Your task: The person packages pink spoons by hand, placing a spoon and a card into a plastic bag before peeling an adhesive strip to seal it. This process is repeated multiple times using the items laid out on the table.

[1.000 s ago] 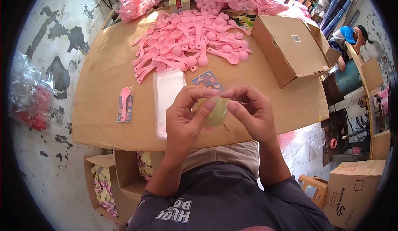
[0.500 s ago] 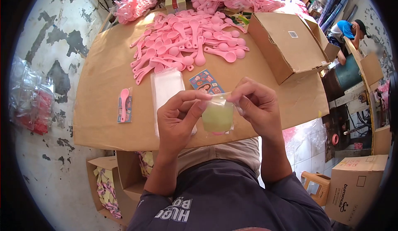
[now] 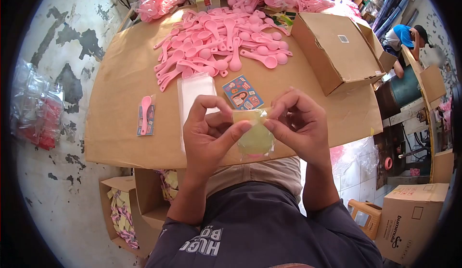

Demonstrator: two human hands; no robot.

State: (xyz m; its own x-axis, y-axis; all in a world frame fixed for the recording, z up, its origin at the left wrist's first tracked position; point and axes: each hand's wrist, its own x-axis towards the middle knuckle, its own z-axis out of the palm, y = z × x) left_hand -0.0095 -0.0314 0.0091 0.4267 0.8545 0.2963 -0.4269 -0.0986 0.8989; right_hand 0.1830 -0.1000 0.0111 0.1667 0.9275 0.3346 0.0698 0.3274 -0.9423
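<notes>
A clear plastic packet (image 3: 256, 138) with something flat and pale green inside is held up over the table's near edge. My left hand (image 3: 209, 131) pinches its top left side between thumb and finger. At the top right side, my right hand (image 3: 301, 123) pinches the same packet. A little pink shows at its lower end; what it is I cannot make out. Just beyond my fingers lie printed blue cards (image 3: 244, 94). Beside my left hand is a stack of clear plastic bags (image 3: 196, 86), partly covered by that hand.
Pink spoons (image 3: 211, 42) lie heaped at the table's far side. One pink spoon (image 3: 145, 114) rests on a packaged card at left. A cardboard box (image 3: 337, 51) stands at right, with a person (image 3: 403, 39) beyond it. Open boxes (image 3: 122, 215) of packed items sit below.
My fingers have shifted along the packet's top, and its upper edge now looks folded down. The view has tilted slightly, so more of the blue cards shows.
</notes>
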